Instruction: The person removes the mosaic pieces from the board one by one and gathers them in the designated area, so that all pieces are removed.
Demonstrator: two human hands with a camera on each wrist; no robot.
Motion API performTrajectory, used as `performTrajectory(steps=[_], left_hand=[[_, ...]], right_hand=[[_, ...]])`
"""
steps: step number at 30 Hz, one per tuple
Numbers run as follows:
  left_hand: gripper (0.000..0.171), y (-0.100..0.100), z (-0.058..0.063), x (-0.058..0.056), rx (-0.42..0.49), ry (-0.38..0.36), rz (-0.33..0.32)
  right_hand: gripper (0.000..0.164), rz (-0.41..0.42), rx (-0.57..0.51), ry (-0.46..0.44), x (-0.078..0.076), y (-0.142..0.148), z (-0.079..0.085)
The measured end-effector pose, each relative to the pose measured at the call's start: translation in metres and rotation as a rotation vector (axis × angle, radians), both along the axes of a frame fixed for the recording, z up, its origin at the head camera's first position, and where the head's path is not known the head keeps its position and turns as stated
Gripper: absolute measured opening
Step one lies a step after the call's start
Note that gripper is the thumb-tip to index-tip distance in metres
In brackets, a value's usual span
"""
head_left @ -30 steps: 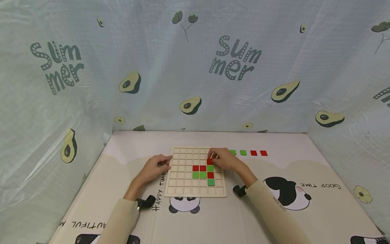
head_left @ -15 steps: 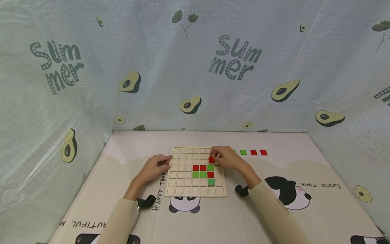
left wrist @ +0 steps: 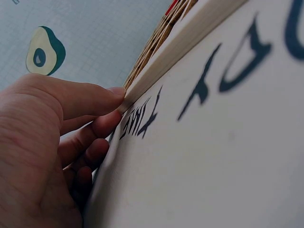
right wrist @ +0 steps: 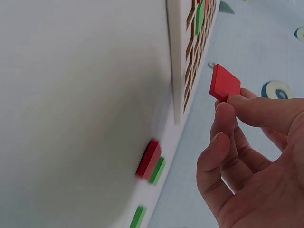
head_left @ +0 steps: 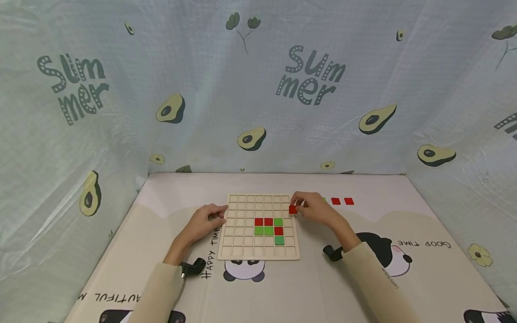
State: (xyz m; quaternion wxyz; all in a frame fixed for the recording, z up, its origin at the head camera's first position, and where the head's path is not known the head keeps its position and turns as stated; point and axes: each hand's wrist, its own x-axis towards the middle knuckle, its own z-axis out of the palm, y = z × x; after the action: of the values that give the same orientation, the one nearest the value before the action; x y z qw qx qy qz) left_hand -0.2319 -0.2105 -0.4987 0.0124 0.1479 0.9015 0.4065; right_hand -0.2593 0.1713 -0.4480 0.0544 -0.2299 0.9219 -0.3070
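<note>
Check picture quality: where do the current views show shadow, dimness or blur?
Head: clear overall, with a broad soft shadow over the nearer tablecloth; left wrist: dim, the left hand's lower fingers in shadow; right wrist: also dim, soft shadow across the cloth, loose tiles blurred, while the red tile in the right hand looks sharper.
</note>
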Motion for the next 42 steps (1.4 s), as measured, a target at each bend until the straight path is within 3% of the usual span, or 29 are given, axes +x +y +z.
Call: performTrajectory(steps=[11,27,42], left_hand=[[0.048,0.000,0.001,0.000,0.003,0.000,-0.006],[0.048,0.001,-0.001,0.001,-0.003,0.009,0.002],[0.049,0.001,0.000,0.001,0.023,-0.001,-0.004]], right_hand=[[0.015,-0.052,0.048,0.004,0.000,0.035,-0.002],[0.016,-0.110,0.022,-0.001,-0.002,0.086,0.000],[0.016,-0.113,0.025,-0.089,-0.005,0.099,-0.010]])
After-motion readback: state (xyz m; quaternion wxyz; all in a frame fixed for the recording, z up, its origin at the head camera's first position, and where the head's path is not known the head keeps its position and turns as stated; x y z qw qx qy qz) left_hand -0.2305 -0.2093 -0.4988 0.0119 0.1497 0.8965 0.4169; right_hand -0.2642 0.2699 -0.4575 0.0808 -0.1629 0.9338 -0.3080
